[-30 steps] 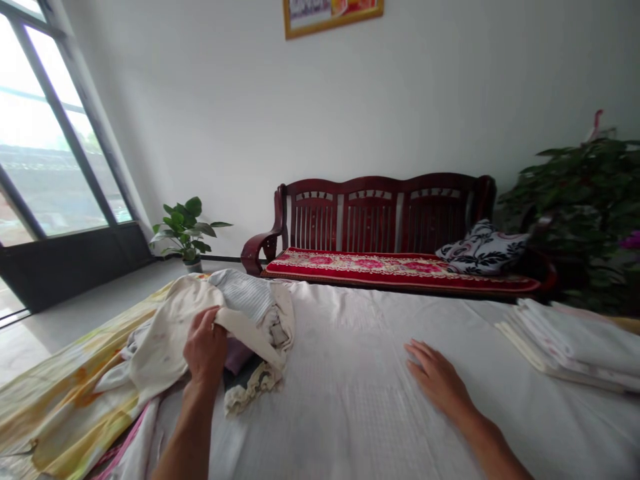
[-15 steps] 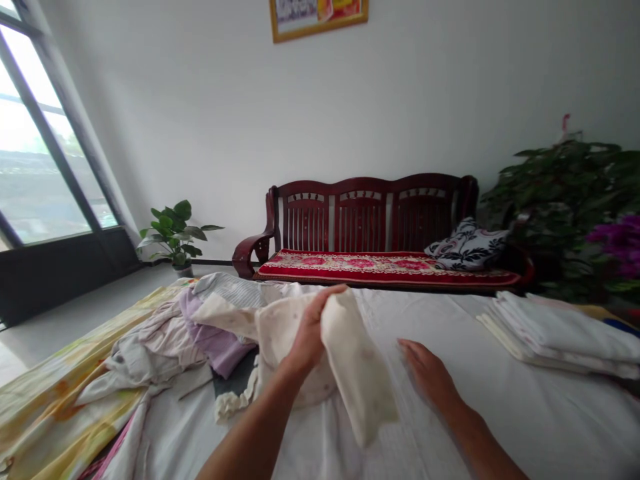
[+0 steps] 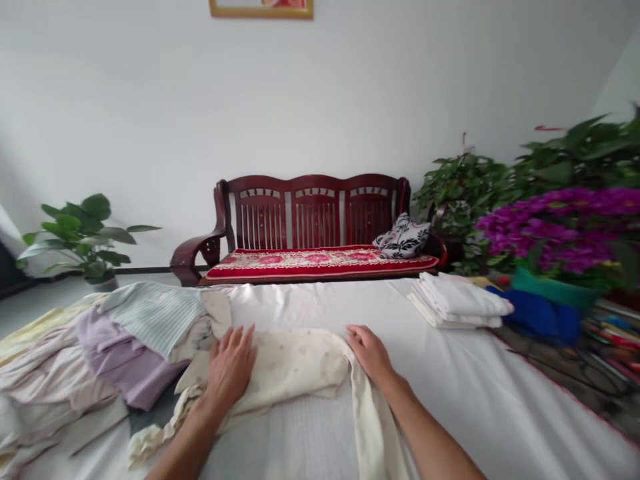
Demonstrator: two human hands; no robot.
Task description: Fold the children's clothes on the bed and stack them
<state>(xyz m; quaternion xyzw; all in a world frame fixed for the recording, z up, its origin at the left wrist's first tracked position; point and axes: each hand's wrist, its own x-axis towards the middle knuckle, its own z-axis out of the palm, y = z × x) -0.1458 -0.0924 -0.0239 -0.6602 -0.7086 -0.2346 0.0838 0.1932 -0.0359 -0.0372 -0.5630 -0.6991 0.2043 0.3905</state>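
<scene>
A cream garment (image 3: 295, 363) with small faint spots and a frilled edge lies spread on the white sheet in front of me. My left hand (image 3: 233, 365) rests flat on its left part, fingers apart. At its right end, my right hand (image 3: 369, 353) lies with fingers stretched out against the cloth's edge. From there a long cream strip, apparently a sleeve, hangs toward me beside my right forearm. Part of the garment is hidden under my left hand and forearm.
Left of the garment is a loose heap with a purple cloth (image 3: 127, 357) and a pale striped one (image 3: 150, 313). A folded white stack (image 3: 460, 300) sits at right. Beyond stand a wooden bench (image 3: 315, 213), a potted plant (image 3: 95, 233) and purple flowers (image 3: 565, 227).
My left hand has let go of the lifted part of the cream garment, which now lies flatter and more spread out. My right hand has come to its right edge. The view has turned right.
</scene>
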